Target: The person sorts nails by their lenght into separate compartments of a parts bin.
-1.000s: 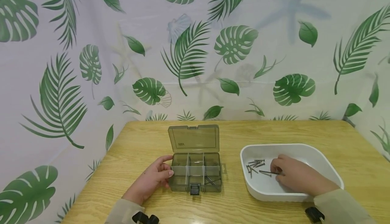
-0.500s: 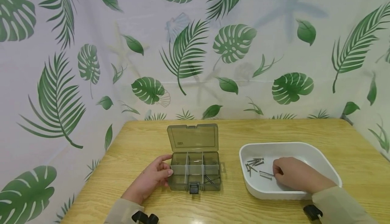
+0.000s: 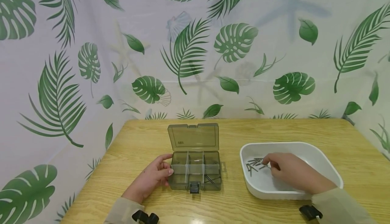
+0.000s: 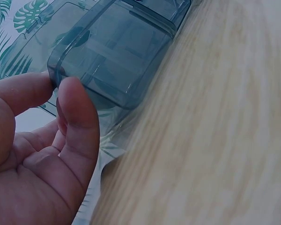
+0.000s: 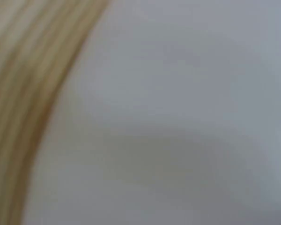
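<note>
In the head view, my left hand holds the left side of a smoky clear compartment box, its lid raised. The left wrist view shows thumb and index finger at a corner of that box. A few dark nails lie in its front right compartment. My right hand is inside a white tray, thumb and fingers pinching nails at their tips, largely hidden by the hand. Right beside those fingertips lies a pile of loose nails. Only blurred white tray fills the right wrist view.
A wooden table bears both containers, the box left of the tray. The box's lid stands up at its back. Behind the table hangs a leaf-patterned cloth.
My right hand has moved left within the tray toward the nail pile. The loose nails that lay beside its fingers are gone from that spot. The left hand and box stay put.
</note>
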A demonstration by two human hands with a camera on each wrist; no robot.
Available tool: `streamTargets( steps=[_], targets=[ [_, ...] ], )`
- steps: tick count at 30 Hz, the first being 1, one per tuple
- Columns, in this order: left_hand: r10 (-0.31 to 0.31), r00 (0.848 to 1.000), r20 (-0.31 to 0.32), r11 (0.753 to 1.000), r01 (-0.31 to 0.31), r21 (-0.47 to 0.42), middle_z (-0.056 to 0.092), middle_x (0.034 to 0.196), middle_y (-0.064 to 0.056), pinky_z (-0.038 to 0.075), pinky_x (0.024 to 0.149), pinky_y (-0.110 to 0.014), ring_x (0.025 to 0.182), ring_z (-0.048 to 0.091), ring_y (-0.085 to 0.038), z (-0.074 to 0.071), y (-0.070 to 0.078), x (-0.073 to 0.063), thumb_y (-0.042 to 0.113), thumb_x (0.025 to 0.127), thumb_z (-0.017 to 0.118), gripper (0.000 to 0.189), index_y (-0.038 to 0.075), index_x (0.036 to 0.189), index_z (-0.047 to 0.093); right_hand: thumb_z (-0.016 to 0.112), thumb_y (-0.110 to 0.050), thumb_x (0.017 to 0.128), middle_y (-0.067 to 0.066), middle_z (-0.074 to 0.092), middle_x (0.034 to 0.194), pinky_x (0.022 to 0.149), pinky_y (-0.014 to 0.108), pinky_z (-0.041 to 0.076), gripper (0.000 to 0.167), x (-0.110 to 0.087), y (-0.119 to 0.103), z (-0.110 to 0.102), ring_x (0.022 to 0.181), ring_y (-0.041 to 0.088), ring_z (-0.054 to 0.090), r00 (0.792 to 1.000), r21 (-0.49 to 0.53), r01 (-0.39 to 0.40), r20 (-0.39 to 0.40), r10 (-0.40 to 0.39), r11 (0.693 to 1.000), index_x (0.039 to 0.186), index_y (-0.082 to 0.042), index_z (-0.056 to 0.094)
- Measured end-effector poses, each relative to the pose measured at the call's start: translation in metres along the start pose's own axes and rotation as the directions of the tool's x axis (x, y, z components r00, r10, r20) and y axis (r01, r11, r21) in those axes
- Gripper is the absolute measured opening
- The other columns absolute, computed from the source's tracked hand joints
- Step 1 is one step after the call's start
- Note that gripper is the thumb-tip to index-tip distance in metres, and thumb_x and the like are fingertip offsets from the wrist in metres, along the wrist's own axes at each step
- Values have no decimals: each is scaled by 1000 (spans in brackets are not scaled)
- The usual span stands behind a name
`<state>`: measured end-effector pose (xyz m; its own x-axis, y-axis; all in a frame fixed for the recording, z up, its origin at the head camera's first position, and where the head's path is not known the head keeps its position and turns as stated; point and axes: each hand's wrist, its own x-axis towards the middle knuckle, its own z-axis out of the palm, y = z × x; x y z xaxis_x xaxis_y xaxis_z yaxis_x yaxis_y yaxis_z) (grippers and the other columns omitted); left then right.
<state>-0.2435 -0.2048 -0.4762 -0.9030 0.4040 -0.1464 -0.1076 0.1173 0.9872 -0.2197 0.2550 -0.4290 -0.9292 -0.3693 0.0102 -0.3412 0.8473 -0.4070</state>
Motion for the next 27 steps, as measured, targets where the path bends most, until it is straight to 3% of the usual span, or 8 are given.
streamTargets(
  steps=[15,21,27],
  targets=[
    [1,1000,2,1000,-1,-14,49,104,-10,54,67,-34,79,50,-18,1,2,0,12,101,62,65,6,157,29,59,-3,90,-12,50,73,60,29,41,23,29,-69,-2,64,6,44,983,17,170,-71,-168,985,99,-20,71],
    [-4,1000,5,1000,4,-21,49,104,-10,54,66,-33,79,50,-18,3,1,-2,13,101,63,66,6,157,29,58,-4,91,-11,50,74,60,30,40,21,41,-83,6,64,8,43,983,-21,176,-55,-177,984,100,-17,72],
    [1,1000,4,1000,-1,-17,49,106,-11,54,66,-34,81,50,-20,2,3,-2,12,102,62,65,7,157,29,57,-4,91,-10,53,75,59,31,41,22,53,-103,8,64,11,45,989,-18,131,-66,-132,991,103,-14,74]
  ],
)
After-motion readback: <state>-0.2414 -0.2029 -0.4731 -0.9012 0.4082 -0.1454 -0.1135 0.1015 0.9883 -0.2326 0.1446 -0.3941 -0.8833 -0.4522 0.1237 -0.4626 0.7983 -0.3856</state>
